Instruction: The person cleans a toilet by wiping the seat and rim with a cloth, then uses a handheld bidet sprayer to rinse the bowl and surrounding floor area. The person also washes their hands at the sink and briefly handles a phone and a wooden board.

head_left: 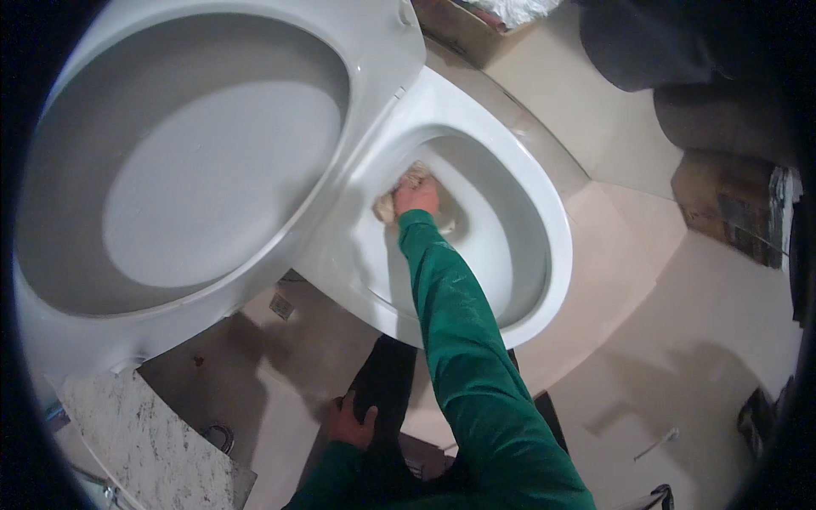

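In the head view, a big white sink (pixel 374 59) is filling the left side and crowding close to a smaller white bowl (pixel 557 246). A speckled slab (pixel 153 442) is sitting low on the left, near the sink. A small drain (pixel 282 306) is showing in the floor. At the top, a box (pixel 455 32) is holding a shiny bag (pixel 523 10). A brown block (pixel 722 204) is sitting far right.

The rag (pixel 416 172) is lying inside the bowl. The right hand (pixel 418 197) is closing on it, bunching it up. The left hand (pixel 350 422) is resting on a dark leg (pixel 387 382), with its thumb spread from its fingers.

The right fingertips are hiding, so I can't tell how hard they are squeezing. The hand is covering part of the rag. The edge is cutting off the box, and the dark shapes (pixel 633 42) at top right are looking too dim to name.
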Available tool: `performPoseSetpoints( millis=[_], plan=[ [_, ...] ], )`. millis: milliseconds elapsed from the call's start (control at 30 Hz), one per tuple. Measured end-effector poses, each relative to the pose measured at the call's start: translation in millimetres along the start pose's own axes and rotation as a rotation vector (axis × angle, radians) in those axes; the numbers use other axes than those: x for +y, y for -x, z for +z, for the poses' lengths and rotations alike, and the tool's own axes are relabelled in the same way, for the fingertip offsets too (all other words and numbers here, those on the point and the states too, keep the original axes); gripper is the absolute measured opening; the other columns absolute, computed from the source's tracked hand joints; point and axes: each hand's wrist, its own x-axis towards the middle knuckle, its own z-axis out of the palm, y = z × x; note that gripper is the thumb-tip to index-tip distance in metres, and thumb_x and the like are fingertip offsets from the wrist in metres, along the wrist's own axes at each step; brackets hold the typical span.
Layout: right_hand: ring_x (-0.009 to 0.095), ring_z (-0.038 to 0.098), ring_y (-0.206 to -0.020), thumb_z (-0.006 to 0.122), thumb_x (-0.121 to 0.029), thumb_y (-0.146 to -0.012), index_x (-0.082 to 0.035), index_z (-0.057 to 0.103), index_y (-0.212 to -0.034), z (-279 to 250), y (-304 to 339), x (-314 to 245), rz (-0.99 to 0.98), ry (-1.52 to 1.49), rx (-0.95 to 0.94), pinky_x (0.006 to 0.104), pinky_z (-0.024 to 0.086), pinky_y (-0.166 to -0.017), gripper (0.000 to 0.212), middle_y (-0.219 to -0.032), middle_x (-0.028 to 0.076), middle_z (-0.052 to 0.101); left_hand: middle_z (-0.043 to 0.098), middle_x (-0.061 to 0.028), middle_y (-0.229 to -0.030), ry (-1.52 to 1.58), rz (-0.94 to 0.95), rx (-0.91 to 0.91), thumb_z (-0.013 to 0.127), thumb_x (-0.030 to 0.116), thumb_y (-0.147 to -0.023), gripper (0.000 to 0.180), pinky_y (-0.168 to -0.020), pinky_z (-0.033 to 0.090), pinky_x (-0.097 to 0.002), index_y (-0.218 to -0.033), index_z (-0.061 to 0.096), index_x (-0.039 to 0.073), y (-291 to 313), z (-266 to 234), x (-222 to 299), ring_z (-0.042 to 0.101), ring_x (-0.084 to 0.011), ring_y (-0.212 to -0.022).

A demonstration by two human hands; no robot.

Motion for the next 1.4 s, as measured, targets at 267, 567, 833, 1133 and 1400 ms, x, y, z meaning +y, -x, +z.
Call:
performPoseSetpoints(
  millis=[267,567,833,1133,1400],
  plan=[
    [0.027,0.056,-0.098,0.057,-0.018,-0.081,0.007,0.053,-0.106,-35,-24,-8,-0.321,-0.222,-0.432,0.0333,0.041,-0.085,0.036,-0.107,0.023,0.056,0.044,-0.0244,-0.119,0.026,-0.023,0.005,0.058,0.042,-0.078,0.059,-0.089,0.040,-0.0468,-0.122,0.045,0.005,-6,-5,-6,0.047,-0.0401,-0.107],
    [0.039,0.055,-0.092,0.049,-0.022,-0.080,0.002,0.056,-0.100,-3,-19,-14,-0.148,0.222,0.009,0.0439,0.043,-0.082,0.032,-0.098,0.022,0.058,0.045,-0.0244,-0.118,0.028,-0.006,-0.015,0.058,0.041,-0.078,0.058,-0.089,0.040,-0.0469,-0.122,0.046,0.005,-13,-9,-8,0.047,-0.0393,-0.106],
    [0.034,0.057,-0.088,0.057,-0.022,-0.074,-0.010,0.058,-0.103,-75,61,20,-0.265,0.391,-0.634,0.0412,0.045,-0.079,0.032,-0.099,0.015,0.059,0.045,-0.0235,-0.118,-0.051,-0.015,-0.090,0.056,0.045,-0.078,0.060,-0.086,0.042,-0.0473,-0.122,0.045,0.006,-8,-17,3,0.049,-0.0398,-0.104],
    [0.034,0.060,-0.079,0.058,-0.018,-0.078,-0.010,0.051,-0.120,-70,54,-113,-0.609,0.170,-0.076,0.0413,0.048,-0.071,0.043,-0.100,0.017,0.059,0.043,-0.0236,-0.120,-0.025,-0.068,-0.076,0.054,0.046,-0.079,0.060,-0.087,0.041,-0.0484,-0.124,0.043,0.009,5,-4,4,0.048,-0.0393,-0.106],
    [0.031,0.060,-0.079,0.056,-0.015,-0.077,-0.012,0.056,-0.107,-82,37,-112,-0.584,0.279,-0.164,0.0408,0.049,-0.067,0.031,-0.096,0.014,0.060,0.042,-0.0226,-0.120,-0.026,-0.110,-0.135,0.053,0.046,-0.080,0.059,-0.086,0.042,-0.0470,-0.125,0.043,0.009,9,4,0,0.048,-0.0381,-0.106]
  ],
)
